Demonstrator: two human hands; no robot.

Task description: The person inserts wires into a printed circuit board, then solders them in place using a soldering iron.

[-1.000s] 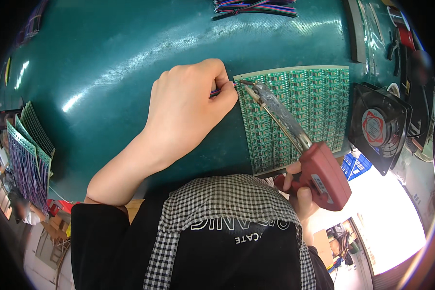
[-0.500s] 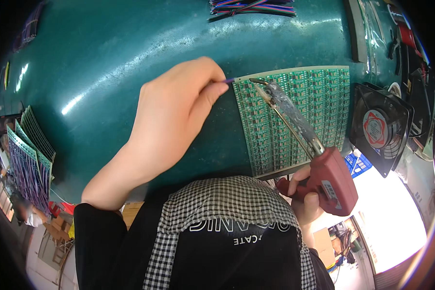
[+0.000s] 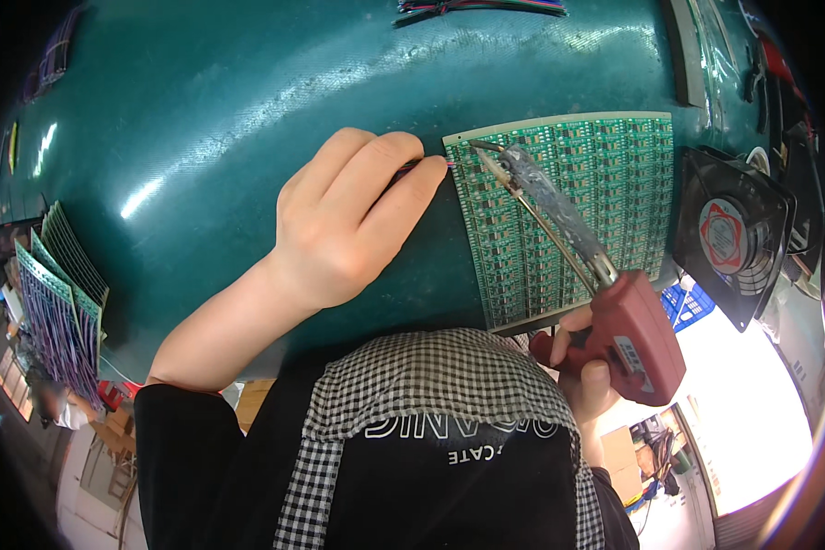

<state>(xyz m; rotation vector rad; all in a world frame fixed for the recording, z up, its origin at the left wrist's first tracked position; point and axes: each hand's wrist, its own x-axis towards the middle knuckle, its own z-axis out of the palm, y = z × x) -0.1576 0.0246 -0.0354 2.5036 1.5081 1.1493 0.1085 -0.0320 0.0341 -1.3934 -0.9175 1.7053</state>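
Note:
My left hand (image 3: 353,220) is closed in a pinch at the upper left corner of a green circuit board panel (image 3: 605,183). Between its fingers is a thin wire (image 3: 450,165), its coloured end at the panel's left edge; most of it is hidden by the fingers. My right hand (image 3: 585,376) grips the handle of a dark red soldering gun (image 3: 637,335). The gun's long metal barrel slants up and left over the panel. Its tip is above the top left rows, near the wire end; contact cannot be made out. Small components fill the panel in rows.
A black square fan (image 3: 729,234) stands right of the panel, beside a blue plastic basket (image 3: 689,304). Wired panels (image 3: 60,302) lean at the left. A bundle of coloured wires (image 3: 481,7) lies at the far edge of the green mat (image 3: 247,110).
My left hand has turned, with its fingers more curled, and the wire end now sits slightly lower along the panel's left edge. The soldering gun keeps nearly the same place over the panel.

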